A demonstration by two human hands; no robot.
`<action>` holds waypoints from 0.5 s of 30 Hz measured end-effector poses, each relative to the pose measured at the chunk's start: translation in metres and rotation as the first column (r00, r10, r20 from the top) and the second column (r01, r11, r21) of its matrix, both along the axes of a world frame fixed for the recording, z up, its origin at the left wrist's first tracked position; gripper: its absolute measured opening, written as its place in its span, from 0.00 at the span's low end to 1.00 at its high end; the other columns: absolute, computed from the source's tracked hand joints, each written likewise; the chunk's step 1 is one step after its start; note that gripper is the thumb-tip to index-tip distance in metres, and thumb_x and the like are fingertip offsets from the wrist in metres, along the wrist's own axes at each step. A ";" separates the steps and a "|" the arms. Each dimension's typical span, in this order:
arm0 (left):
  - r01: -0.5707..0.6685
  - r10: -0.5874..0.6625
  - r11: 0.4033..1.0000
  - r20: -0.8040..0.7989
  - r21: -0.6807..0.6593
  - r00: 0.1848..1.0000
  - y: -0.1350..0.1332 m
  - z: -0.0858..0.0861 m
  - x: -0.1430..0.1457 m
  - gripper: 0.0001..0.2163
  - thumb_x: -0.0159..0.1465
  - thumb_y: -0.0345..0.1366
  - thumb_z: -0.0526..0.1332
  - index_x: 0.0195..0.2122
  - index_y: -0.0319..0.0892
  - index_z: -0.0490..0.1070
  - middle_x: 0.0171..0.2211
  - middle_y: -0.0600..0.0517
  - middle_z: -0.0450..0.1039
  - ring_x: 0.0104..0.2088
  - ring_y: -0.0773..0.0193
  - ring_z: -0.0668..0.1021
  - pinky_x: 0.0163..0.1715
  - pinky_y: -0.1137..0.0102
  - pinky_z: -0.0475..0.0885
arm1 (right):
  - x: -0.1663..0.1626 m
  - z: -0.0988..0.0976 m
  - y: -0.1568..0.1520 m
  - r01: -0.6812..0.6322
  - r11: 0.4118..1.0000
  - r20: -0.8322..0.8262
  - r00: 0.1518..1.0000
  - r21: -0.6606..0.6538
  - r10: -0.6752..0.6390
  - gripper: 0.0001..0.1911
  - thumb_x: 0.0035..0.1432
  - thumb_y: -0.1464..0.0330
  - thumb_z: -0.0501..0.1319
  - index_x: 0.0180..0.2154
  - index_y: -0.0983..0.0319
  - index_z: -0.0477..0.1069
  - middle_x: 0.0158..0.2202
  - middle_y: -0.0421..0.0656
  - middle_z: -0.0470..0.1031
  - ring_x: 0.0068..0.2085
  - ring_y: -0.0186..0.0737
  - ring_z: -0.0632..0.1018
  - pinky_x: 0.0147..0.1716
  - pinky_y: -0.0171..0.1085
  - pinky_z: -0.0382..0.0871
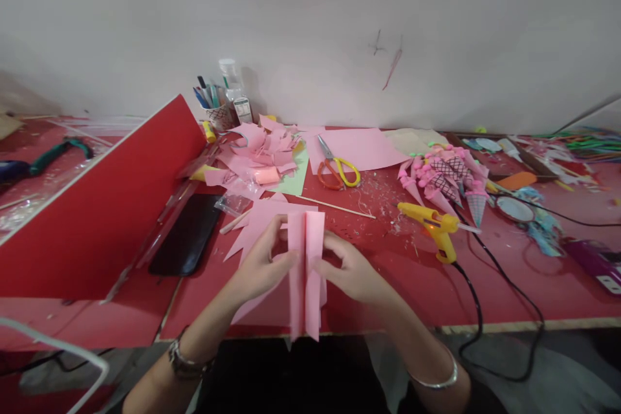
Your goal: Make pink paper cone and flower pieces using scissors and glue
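Note:
Between my two hands is a folded sheet of pink paper, held upright with a crease running down its middle. My left hand grips its left part, thumb on the front and fingers behind. On the right part, my right hand pinches the paper in the same way. Some of the fingers are hidden behind the sheet. Under it, flat on the red table, lies more pink paper with jagged cut edges. Scissors with orange and yellow handles rest beyond my hands.
A yellow glue gun with a black cord lies right, near a pile of small pink paper cones. At left are a black phone and a leaning red board. Pink scraps and a pen cup stand behind.

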State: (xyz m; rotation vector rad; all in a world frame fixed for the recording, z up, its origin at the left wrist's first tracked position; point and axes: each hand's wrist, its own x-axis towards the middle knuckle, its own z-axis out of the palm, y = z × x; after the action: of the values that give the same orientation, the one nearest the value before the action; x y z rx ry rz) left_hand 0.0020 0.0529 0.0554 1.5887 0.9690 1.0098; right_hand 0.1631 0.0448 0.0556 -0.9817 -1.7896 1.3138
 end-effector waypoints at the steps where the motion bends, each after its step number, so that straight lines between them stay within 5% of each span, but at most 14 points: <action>1: -0.049 0.049 0.999 -0.034 -0.001 0.998 0.001 -0.002 -0.003 0.12 0.54 0.34 0.53 0.40 0.41 0.58 0.27 0.53 0.68 0.27 0.67 0.72 0.24 0.74 0.68 | 0.003 -0.002 0.001 0.052 0.999 0.011 0.999 0.000 -0.052 0.06 0.51 0.69 0.52 0.32 0.62 0.65 0.34 0.41 0.68 0.36 0.35 0.70 0.36 0.34 0.66; 5: -0.257 0.269 0.963 -0.253 0.078 0.929 0.004 -0.011 -0.018 0.20 0.55 0.32 0.51 0.50 0.38 0.54 0.19 0.59 0.64 0.18 0.70 0.68 0.16 0.77 0.61 | 0.023 -0.011 0.007 0.353 0.935 0.142 0.928 -0.031 -0.345 0.11 0.52 0.63 0.50 0.26 0.62 0.64 0.24 0.39 0.65 0.28 0.34 0.67 0.27 0.32 0.63; 7: -0.273 0.343 0.938 -0.463 0.213 0.817 0.006 -0.015 -0.026 0.22 0.54 0.31 0.51 0.51 0.39 0.55 0.15 0.62 0.60 0.15 0.71 0.65 0.14 0.77 0.57 | 0.034 -0.017 0.011 0.440 0.898 0.208 0.881 -0.026 -0.425 0.12 0.52 0.61 0.49 0.23 0.62 0.61 0.21 0.38 0.63 0.26 0.34 0.66 0.24 0.32 0.60; 10: -0.137 0.453 0.886 -0.759 0.444 0.468 0.007 -0.018 -0.032 0.18 0.53 0.30 0.53 0.46 0.41 0.64 0.14 0.59 0.62 0.15 0.68 0.67 0.14 0.76 0.54 | 0.045 -0.025 0.016 0.486 0.874 0.321 0.827 0.004 -0.462 0.14 0.50 0.60 0.49 0.19 0.61 0.56 0.18 0.36 0.58 0.23 0.33 0.63 0.22 0.32 0.56; 12: 0.025 0.507 0.844 -0.812 0.536 0.288 0.008 -0.019 -0.031 0.12 0.53 0.29 0.54 0.38 0.42 0.70 0.19 0.53 0.68 0.21 0.62 0.72 0.16 0.74 0.58 | 0.049 -0.028 0.018 0.502 0.864 0.387 0.788 0.048 -0.480 0.14 0.49 0.59 0.49 0.18 0.60 0.54 0.17 0.36 0.57 0.22 0.33 0.63 0.22 0.32 0.55; 15: 0.230 0.503 0.803 -0.832 0.550 0.235 0.015 -0.021 -0.023 0.09 0.54 0.27 0.54 0.33 0.41 0.71 0.29 0.46 0.71 0.31 0.57 0.74 0.23 0.69 0.65 | 0.051 -0.031 0.020 0.500 0.860 0.456 0.745 0.103 -0.487 0.13 0.48 0.60 0.49 0.18 0.60 0.55 0.18 0.37 0.59 0.23 0.34 0.65 0.24 0.33 0.55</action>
State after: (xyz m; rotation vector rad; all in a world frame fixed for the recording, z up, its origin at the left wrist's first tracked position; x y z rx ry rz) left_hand -0.0205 0.0681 0.0347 2.8625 1.7968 0.2310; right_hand 0.2144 0.0648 0.0248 -1.7685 -1.6611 0.7987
